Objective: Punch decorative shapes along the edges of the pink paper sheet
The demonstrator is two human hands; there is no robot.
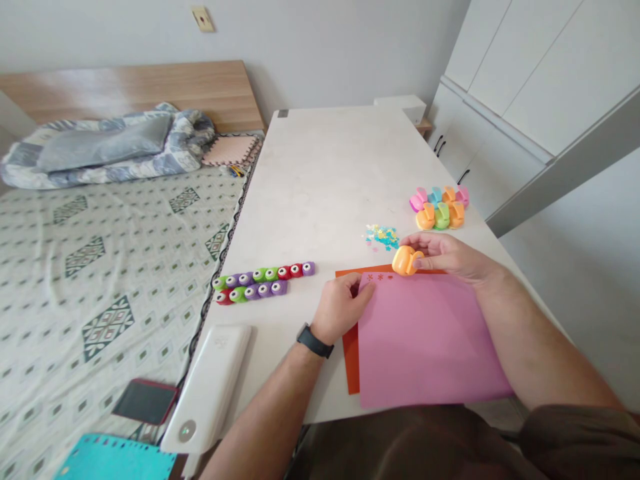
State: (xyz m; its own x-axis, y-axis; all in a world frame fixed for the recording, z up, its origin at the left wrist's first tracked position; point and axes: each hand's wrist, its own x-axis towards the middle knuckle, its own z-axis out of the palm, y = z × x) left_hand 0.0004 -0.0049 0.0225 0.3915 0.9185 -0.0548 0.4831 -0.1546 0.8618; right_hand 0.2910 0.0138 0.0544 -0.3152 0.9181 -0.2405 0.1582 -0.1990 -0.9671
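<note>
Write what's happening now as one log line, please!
left hand: on pink paper corner | right hand: holds orange punch at paper's top edge | beneath: orange sheet | nearby: confetti, small punches, big punches

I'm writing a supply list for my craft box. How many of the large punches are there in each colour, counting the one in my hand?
Orange punches: 4 (3 in the group, 1 in the right hand)
Pink punches: 2
Blue punch: 1
Green punch: 1
Total: 8
</note>
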